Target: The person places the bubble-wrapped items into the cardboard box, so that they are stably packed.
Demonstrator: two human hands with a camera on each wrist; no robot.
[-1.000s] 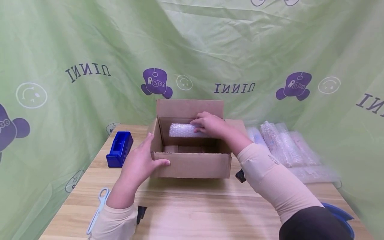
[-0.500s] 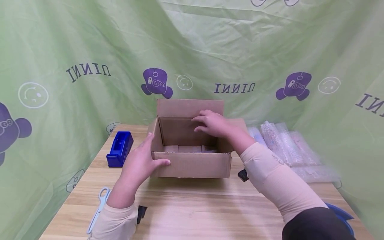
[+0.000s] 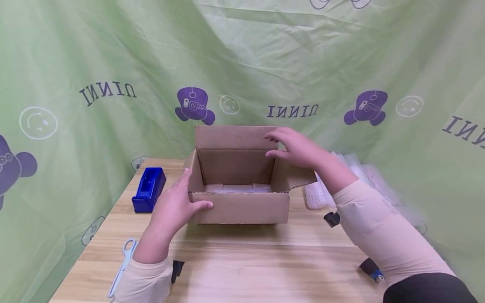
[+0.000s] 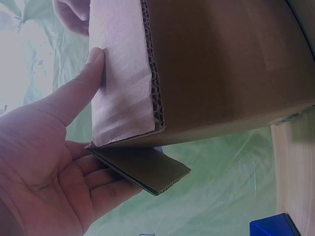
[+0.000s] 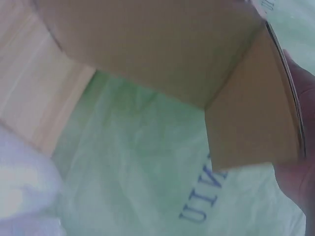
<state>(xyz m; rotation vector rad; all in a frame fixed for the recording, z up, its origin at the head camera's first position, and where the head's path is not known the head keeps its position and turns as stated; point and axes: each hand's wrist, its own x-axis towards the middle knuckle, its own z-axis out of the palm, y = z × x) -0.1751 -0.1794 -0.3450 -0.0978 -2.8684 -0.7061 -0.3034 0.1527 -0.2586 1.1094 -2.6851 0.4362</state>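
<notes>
A cardboard box (image 3: 238,208) stands with its top flaps spread outward. At its front left corner my left hand (image 3: 172,210) grips the cardboard, thumb against the front flap and fingers behind the left flap (image 4: 142,167), as the left wrist view shows. Over the back right corner is my right hand (image 3: 299,147), its fingers relaxed and holding nothing, close above the right flap (image 3: 299,176). Low inside the box lies a bubble-wrapped roll (image 3: 242,190), mostly hidden by the front wall.
A blue tape dispenser (image 3: 149,189) stands left of the box, with light blue scissors (image 3: 123,265) nearer the front. Several bubble-wrapped packs (image 3: 318,195) lie on the right, partly behind my right arm. A green printed curtain (image 3: 242,63) hangs behind the wooden table (image 3: 235,261).
My right hand has let go of the bubble-wrapped roll, which dropped into the box. The hand then moved up and right toward the back right corner. My left hand has stayed put.
</notes>
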